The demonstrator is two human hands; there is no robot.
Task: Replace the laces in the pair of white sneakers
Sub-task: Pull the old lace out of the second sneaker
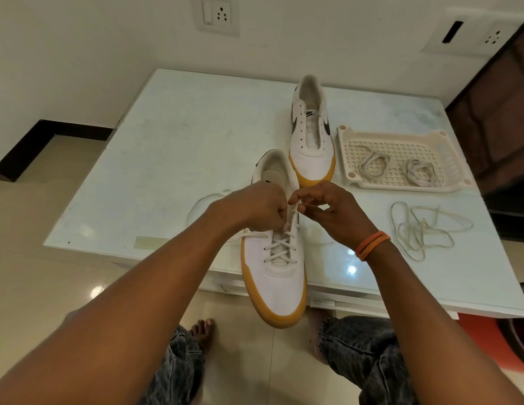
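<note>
The table [173,159] fills the centre of the frame, its pale glossy top running from upper centre to the right edge.

The near sneaker [277,270] lies at lower centre, white with a gum sole, toe pointing to the bottom of the frame and overhanging the table's front edge. Its lace [279,248] crosses through the lower eyelets; the upper part is hidden by the hands.

The far sneaker [312,133] sits at upper centre, just above the near one, toe also pointing down-frame, with no lace in its eyelets.

The tray [401,135], a cream perforated plastic piece, lies at right of centre, just beside the far sneaker. It holds two coiled laces, the left coil [374,165] and the right coil [421,172], well apart from each other.

A loose lace [424,229] lies tangled on the table below the tray, at the right of the frame.

The left hand [255,207] is curled over the near sneaker's tongue area, fingers closed on the lace. The right hand [328,207], with orange bands [372,244] at the wrist, pinches a strand of the same lace between thumb and fingers. The two hands nearly touch.
</note>
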